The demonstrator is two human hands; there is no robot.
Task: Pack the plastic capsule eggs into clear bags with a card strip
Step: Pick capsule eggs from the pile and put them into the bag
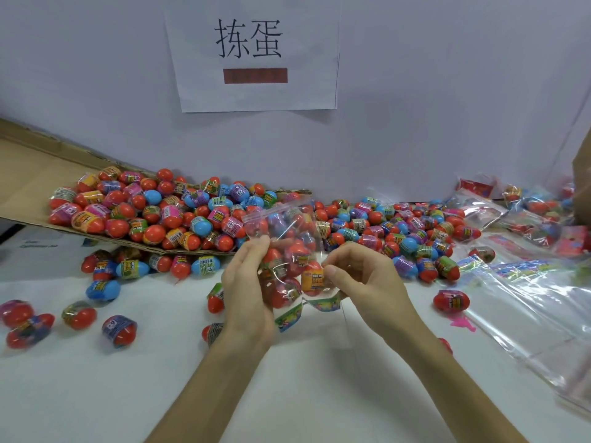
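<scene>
Far left, a handful of loose eggs [78,313] lie scattered on the white table [319,394]. Behind them a flat sheet of cardboard [28,174] slopes down from the wall, heaped with red and blue eggs, and the heap spills past its edge along the wall. Above it a paper sign [252,55] is stuck on the wall.

Now the middle: the left hand [246,289] grips a clear bag [284,238] from its left side, fingers curled round it, thumb up near the top. The bag is held upright above the table, mouth uppermost, with several eggs inside. At its bottom sits the card strip [289,316], bent, showing between the two hands. The right hand [361,282] meets the bag from the other side. Its thumb and forefinger pinch the bag's right edge just beside a yellow-labelled egg, and its other fingers are curled under.

To the right, one red egg lies alone. Beyond it a stack of empty bags [527,314] lies flat, and packed bags [527,219] sit back by the wall.
</scene>
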